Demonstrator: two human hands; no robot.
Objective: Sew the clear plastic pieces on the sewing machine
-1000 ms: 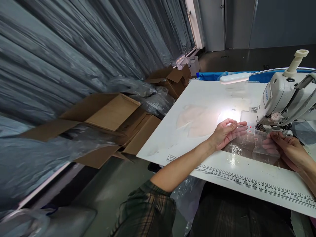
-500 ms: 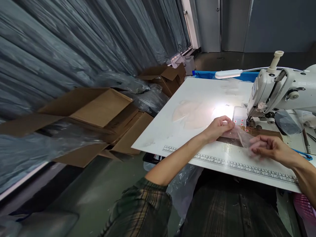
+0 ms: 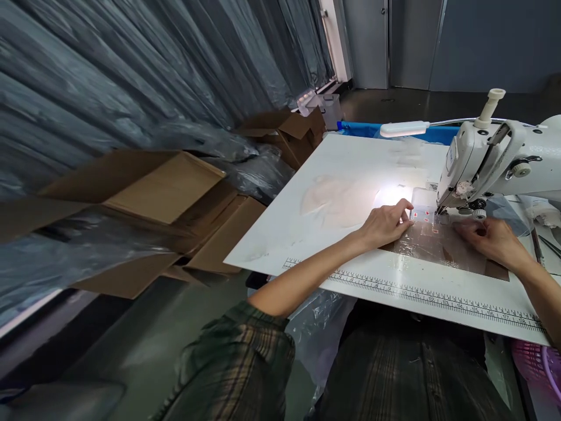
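Note:
Both of my hands are at the needle area of a white sewing machine [image 3: 458, 169]. My left hand [image 3: 385, 227] is closed, its fingertips pinching the edge of a thin, see-through piece of fabric [image 3: 423, 231] left of the needle. To the right of the presser foot, my right hand [image 3: 493, 237] is closed too, thumb and fingers pinched on the sheer fabric. The fabric lies nearly flat over a brown strip [image 3: 477, 266] on the tabletop. Small red marks show on the clear machine plate [image 3: 424, 202]. Where the fabric meets the needle is too small to tell.
A printed ruler [image 3: 421, 292] runs along the front of the white table [image 3: 272, 240]. Pale sheer pieces [image 3: 333, 202] lie at its left. Open cardboard boxes [image 3: 166, 187] stand beyond the left edge. Scissors [image 3: 550, 245] and a pink basket [image 3: 528, 362] are at right.
My right hand has moved up and slightly right toward the presser foot, and the sheer fabric is now spread flatter. My left hand has shifted slightly left. The view has turned a little.

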